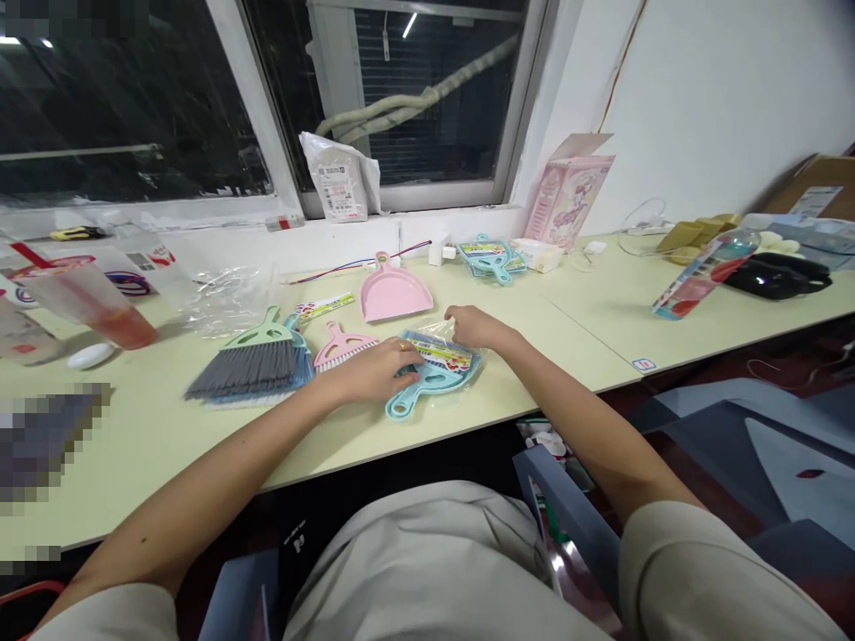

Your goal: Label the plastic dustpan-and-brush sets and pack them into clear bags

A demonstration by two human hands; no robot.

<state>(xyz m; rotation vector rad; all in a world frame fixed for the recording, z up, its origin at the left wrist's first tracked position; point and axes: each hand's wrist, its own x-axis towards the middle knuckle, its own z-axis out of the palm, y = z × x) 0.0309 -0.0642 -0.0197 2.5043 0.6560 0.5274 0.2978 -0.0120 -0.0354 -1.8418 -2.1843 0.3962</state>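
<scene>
A light-blue dustpan set (434, 385) in a clear plastic bag (437, 329) lies near the table's front edge, with a colourful printed card inside. My left hand (378, 369) grips its left side, fingers curled over the wrapped set. My right hand (476, 328) pinches the bag's far right edge, fingers closed. Just left of my left hand are a pink brush (344, 343) with white bristles and a green brush (260, 352) with grey bristles, which overlaps a blue one. A pink dustpan (395, 292) stands behind them.
Another wrapped blue set (492, 258) lies by the wall, near a pink box (571, 191). At left are crumpled clear plastic (231, 298) and a tilted drink cup (93, 303). A bottle (701, 271) and a black case (775, 274) are at right.
</scene>
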